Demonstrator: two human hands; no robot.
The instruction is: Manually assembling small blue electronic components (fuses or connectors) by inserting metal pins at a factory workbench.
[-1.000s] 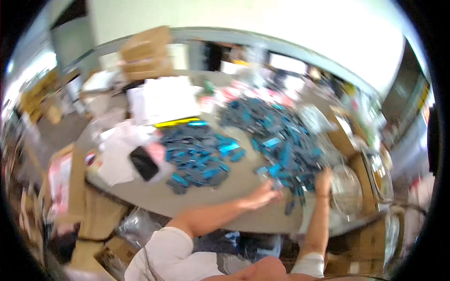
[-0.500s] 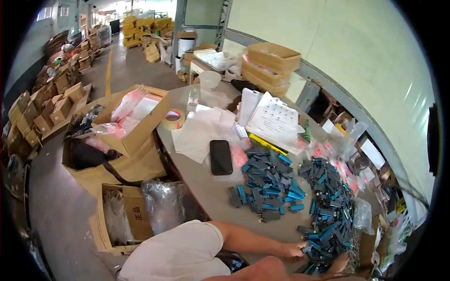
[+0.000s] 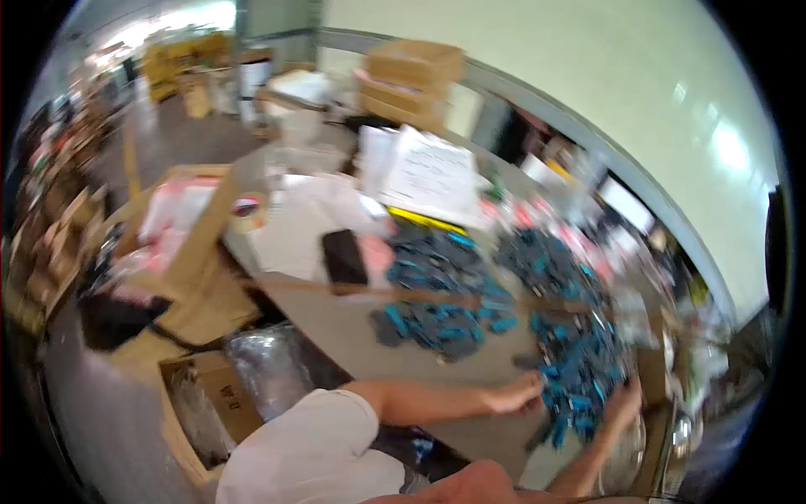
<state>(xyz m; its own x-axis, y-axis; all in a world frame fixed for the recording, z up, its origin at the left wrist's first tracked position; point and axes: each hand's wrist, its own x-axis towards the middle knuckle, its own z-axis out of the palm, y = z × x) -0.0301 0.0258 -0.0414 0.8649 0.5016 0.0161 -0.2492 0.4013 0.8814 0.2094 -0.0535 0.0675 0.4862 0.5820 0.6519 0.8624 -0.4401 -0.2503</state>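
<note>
A long pile of small blue and dark grey plastic parts (image 3: 579, 353) covers the right side of the table. My left hand (image 3: 517, 393) is at its left edge, fingers curled in. Whatever they hold, if anything, is blurred. My right hand (image 3: 622, 405) lies along the pile's right edge, its fingertips smeared by motion and partly lost among the parts. Farther off, a second heap of the same kind of parts (image 3: 441, 286) sits between the pile and a black phone (image 3: 344, 259).
Behind the heaps lie papers (image 3: 432, 172), a yellow strip (image 3: 426, 220) and a tape roll (image 3: 248, 212). Cardboard boxes (image 3: 411, 76) are stacked at the back. An open carton (image 3: 206, 244) stands beyond the table's left edge. Clear plastic bags (image 3: 634, 311) crowd the right side.
The view has swung, shifting the table leftward and up in the picture, with blur. My right hand, mostly hidden low in the pile before, now shows at its right edge.
</note>
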